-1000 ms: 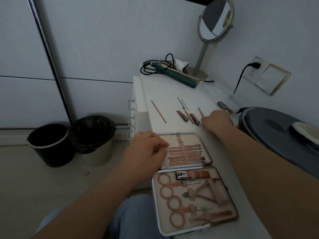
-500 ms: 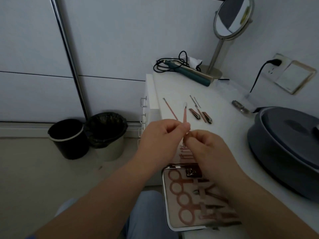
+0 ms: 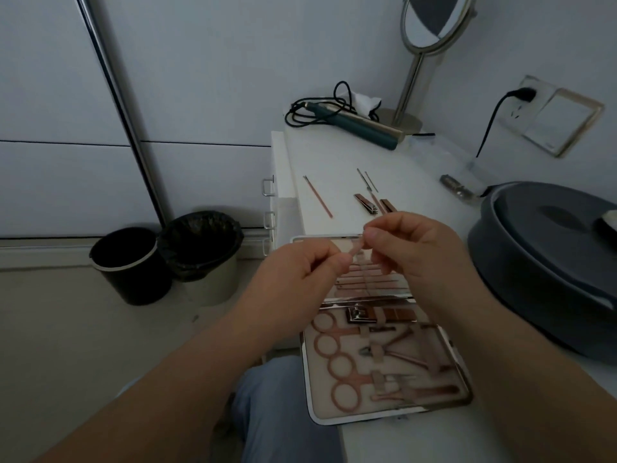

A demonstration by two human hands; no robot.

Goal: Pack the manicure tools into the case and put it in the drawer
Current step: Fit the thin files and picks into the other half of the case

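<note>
An open manicure case (image 3: 462, 379) lies on the white table top, with rose-gold scissors and nippers strapped in its near half and thin tools in its far half. Above the far half, my left hand (image 3: 300, 279) and my right hand (image 3: 410, 252) both pinch a thin rose-gold tool (image 3: 356, 249), which is blurred. Loose on the table beyond lie a long thin stick (image 3: 318, 196), two nail clippers (image 3: 367, 203) and two thin metal picks (image 3: 366, 179).
A grey round lidded tub (image 3: 541, 262) stands at the right. A hair tool with its black cord (image 3: 354, 123) and a standing mirror (image 3: 430, 25) are at the far end. Drawer handles (image 3: 267, 187) show on the table's left face. Two bins (image 3: 167, 259) stand on the floor.
My right hand took a thin tool from the table and brought it to my left hand over the case. The tool now lies lower and flatter between both hands.
</note>
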